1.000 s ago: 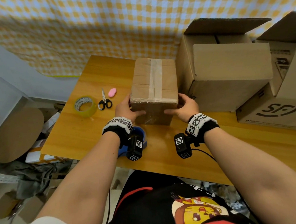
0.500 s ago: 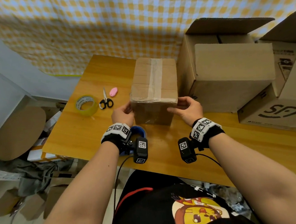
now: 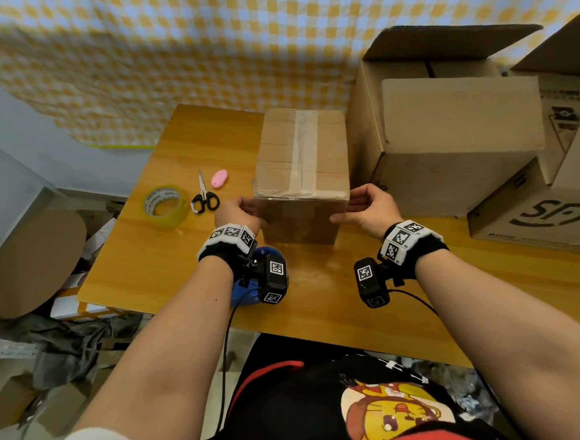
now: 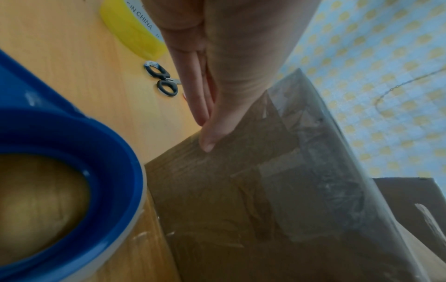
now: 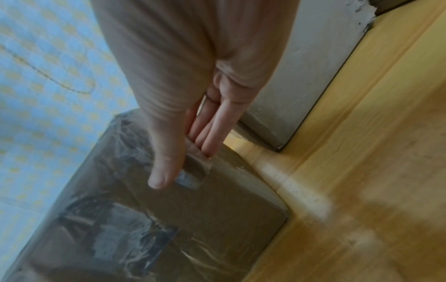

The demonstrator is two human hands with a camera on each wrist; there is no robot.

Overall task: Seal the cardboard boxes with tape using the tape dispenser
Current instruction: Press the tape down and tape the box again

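A small cardboard box [image 3: 301, 157] stands mid-table with a tape strip along its top and clear tape on its near face [image 4: 241, 190] [image 5: 169, 219]. My left hand [image 3: 238, 211] lies at its upper left near corner. In the left wrist view the left hand [image 4: 212, 114] has straight fingers flat on the side and the thumb on the near face. My right hand [image 3: 366, 207] mirrors it at the upper right corner. In the right wrist view the right hand [image 5: 183, 143] also has straight fingers. The blue tape dispenser [image 3: 248, 288] [image 4: 72, 133] lies on the table under my left wrist, untouched.
A yellow tape roll [image 3: 166, 206], black scissors [image 3: 204, 198] and a small pink item [image 3: 219, 178] lie left of the box. A large open carton [image 3: 447, 140] stands close to its right, another printed carton [image 3: 539, 216] beyond. The table's near edge [image 3: 324, 334] runs below my wrists.
Both hands have slid from low on the box's near face up to its upper near corners, fingers now along the sides. The box has stayed in place.
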